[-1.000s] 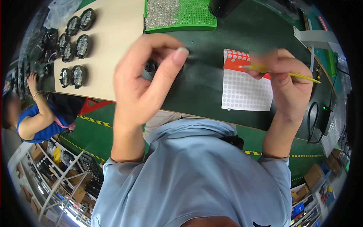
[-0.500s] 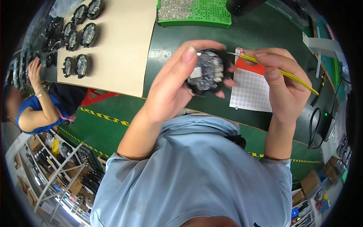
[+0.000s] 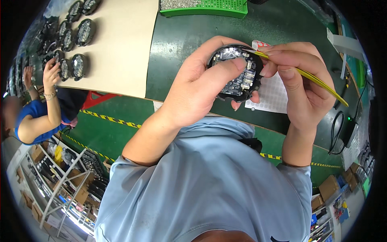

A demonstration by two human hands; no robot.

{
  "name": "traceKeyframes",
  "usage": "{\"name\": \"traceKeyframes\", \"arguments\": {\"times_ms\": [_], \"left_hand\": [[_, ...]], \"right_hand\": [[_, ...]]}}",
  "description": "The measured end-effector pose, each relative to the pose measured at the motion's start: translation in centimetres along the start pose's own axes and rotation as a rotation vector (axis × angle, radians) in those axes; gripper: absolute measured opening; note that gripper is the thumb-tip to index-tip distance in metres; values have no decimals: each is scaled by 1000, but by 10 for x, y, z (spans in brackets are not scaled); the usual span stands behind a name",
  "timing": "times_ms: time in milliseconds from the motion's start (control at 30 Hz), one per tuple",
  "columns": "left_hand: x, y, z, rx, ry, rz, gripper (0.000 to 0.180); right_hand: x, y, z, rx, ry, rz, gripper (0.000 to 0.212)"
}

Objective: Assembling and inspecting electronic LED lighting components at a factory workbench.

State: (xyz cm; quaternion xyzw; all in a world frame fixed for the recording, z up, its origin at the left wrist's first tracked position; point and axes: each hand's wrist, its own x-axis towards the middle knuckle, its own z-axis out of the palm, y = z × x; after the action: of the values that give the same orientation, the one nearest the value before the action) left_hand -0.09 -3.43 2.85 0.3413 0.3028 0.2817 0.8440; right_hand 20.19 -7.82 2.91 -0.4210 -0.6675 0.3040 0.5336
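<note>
Over the green bench, my left hand (image 3: 197, 82) grips a round black housing with a circuit board (image 3: 234, 85) in it. Its thumb lies across the board's face, and its fingertips wrap round the far rim. Between the thumb and fingers of my right hand (image 3: 302, 80) is a pair of yellow tweezers (image 3: 321, 83). Their silver tips reach the upper right rim of the housing; whether they touch it or grip anything is too small to tell. Partly hidden under both hands lies a sheet of small round stickers (image 3: 273, 96).
A green tray (image 3: 221, 11) with many small metal parts stands at the back. On beige paper (image 3: 117, 52) at the left sit several similar black round units (image 3: 79, 65). A co-worker in blue (image 3: 42, 119) reaches there. A black cable (image 3: 335, 135) lies at the right.
My left hand has turned the housing, moved it slightly right and laid its thumb over the board. The tweezers' tips now meet its rim in view. The co-worker's hand has moved toward the units.
</note>
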Motion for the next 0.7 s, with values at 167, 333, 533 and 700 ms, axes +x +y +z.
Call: {"name": "traceKeyframes", "arguments": {"times_ms": [167, 333, 533, 700], "left_hand": [[0, -2, 0, 35, 12, 21, 31], [-1, -3, 2, 21, 38, 38, 29], [-2, -2, 2, 33, 55, 17, 25], [-2, -3, 2, 37, 42, 35, 24]], "right_hand": [[0, -1, 2, -15, 8, -5, 15], [0, 0, 3, 3, 4, 12, 16], [-1, -2, 4, 8, 15, 15, 15], [-2, -3, 4, 21, 26, 35, 15]]}}
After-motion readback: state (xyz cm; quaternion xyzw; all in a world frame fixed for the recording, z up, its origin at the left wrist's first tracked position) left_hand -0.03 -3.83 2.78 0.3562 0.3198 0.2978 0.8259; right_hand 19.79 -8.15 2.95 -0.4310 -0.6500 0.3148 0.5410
